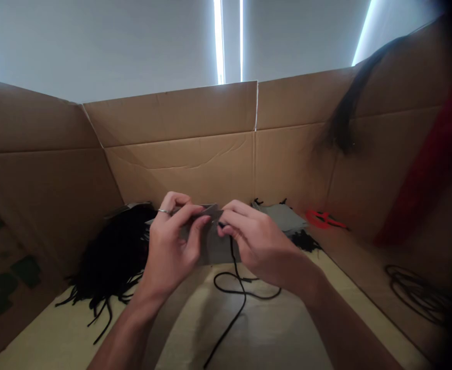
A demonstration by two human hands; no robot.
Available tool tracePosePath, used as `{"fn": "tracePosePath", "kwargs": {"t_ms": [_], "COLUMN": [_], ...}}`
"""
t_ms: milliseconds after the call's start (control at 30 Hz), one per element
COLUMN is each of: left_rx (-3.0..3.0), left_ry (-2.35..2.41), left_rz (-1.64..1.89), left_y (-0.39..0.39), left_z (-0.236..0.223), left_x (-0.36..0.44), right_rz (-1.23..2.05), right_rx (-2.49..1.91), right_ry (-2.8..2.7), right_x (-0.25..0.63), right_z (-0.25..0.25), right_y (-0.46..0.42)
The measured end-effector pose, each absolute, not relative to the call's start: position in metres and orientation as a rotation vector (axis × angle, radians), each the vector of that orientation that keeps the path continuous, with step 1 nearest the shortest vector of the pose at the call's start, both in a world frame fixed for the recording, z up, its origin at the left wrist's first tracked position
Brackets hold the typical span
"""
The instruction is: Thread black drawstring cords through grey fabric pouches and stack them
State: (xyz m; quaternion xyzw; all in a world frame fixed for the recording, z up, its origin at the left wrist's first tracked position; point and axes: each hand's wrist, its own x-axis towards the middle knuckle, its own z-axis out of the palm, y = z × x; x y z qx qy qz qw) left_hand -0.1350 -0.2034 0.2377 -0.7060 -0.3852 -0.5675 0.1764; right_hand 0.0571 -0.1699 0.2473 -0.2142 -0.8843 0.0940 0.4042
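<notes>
My left hand (177, 236), with a ring on one finger, pinches the edge of a thin grey sheet (212, 249) that looks like card. Close beside it, my right hand (254, 236) is closed on a black cord (234, 257) near the sheet's upper edge. From my right fingers the cord hangs down, makes loops on the pale surface, and runs toward me. Whether the cord passes through the sheet I cannot tell, as my fingertips hide that spot.
A heap of black cords (110, 257) lies at left. Behind my right hand is a stack of grey sheets (283, 217) with black cord ends. Red-handled snips (324, 219) lie farther right. Cardboard walls (179, 149) surround the pale work surface (195, 318). A dark coiled cable (414, 293) lies at right.
</notes>
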Motion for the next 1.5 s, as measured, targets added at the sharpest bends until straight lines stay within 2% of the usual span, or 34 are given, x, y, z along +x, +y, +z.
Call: {"fn": "tracePosePath", "kwargs": {"t_ms": [167,567,767,1500], "left_rx": [-2.197,-2.297,-2.322,-2.29], "left_ry": [-1.219,-1.066,-1.033,-1.002], "left_rz": [-1.767,-1.742,-1.737,-1.638], "left_y": [-0.207,-0.215,-0.217,-0.216], "left_z": [0.238,0.242,0.242,0.245], "left_x": [-0.143,-0.137,-0.135,-0.132], "right_rz": [0.214,-0.12,-0.081,-0.093], "right_rx": [-0.511,-0.445,-0.576,-0.595], "right_ry": [-2.147,-2.083,-2.052,-2.085], "right_x": [0.07,0.075,0.072,0.071], "right_z": [0.255,0.253,0.254,0.253], "right_y": [-0.172,-0.182,-0.189,-0.188]}}
